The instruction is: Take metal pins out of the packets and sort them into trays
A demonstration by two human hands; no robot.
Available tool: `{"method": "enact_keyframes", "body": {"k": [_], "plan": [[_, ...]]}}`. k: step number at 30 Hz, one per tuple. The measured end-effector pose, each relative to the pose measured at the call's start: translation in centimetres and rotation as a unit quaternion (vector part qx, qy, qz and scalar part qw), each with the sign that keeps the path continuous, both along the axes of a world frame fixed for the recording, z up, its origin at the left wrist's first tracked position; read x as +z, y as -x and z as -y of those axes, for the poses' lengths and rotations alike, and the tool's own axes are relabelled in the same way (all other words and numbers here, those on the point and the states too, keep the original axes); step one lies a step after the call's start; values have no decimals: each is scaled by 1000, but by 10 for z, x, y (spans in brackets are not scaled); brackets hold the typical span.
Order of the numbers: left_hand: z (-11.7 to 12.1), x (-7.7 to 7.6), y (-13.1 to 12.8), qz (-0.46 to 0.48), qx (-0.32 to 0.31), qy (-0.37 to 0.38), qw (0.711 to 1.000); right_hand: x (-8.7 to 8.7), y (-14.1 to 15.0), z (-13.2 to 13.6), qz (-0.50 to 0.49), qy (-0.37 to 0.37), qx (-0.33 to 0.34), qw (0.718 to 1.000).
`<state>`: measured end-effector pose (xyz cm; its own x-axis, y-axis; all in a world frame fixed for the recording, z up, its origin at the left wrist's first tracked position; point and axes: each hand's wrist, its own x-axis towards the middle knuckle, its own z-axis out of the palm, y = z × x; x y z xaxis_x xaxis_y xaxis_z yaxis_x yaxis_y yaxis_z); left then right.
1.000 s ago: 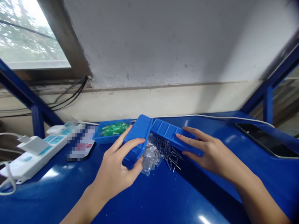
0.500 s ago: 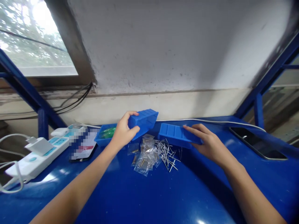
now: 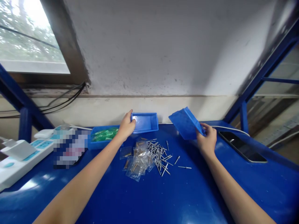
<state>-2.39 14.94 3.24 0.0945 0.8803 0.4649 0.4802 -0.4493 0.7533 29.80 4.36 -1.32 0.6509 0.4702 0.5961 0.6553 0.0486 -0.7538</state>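
Note:
My left hand (image 3: 126, 127) grips the left edge of an empty blue tray (image 3: 145, 122) that sits upright at the back of the blue table (image 3: 163, 199). Off to the right, my right hand (image 3: 206, 139) holds a second blue tray (image 3: 185, 123) tilted up on edge, its ribbed underside facing me. Between the hands lie a heap of small clear bags (image 3: 135, 160) with brass parts and a scatter of thin metal pins (image 3: 161, 154).
A blue tray of green parts (image 3: 102, 136) stands left of the empty tray. A white power strip (image 3: 21, 157) with a charger lies at the far left, a black phone (image 3: 241, 145) at the right. Blue frame posts (image 3: 243, 119) flank the table.
My left hand turned its tray upright and set it down at the back. My right hand lifted its tray off the pins and tilted it up to the right. More pins lie exposed.

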Motion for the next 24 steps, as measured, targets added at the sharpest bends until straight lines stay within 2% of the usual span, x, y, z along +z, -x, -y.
{"method": "enact_keyframes", "body": {"k": [2,5,7,9,12,17,24], "plan": [[-2,-1,3,-3,29,-15,999,-6,-14,-4,-46,-2,-38,998],[9,-1,3,-16,48,-52,997,-14,-27,-9,-118,-6,-50,992],[22,-3,-1,-72,23,-93,993,-20,-31,-14,-155,-10,-39,987],[32,-7,-7,-192,-24,-133,972,-24,-32,-19,-178,-14,-31,983],[38,-14,-14,-297,-58,-120,946,-27,-32,-25,-204,-16,-28,979],[38,-16,-19,-327,-89,-84,937,-21,-33,-31,-261,-12,-12,965],[51,-9,-20,-354,-130,-64,924,-14,-30,-35,-339,17,60,939]]}}
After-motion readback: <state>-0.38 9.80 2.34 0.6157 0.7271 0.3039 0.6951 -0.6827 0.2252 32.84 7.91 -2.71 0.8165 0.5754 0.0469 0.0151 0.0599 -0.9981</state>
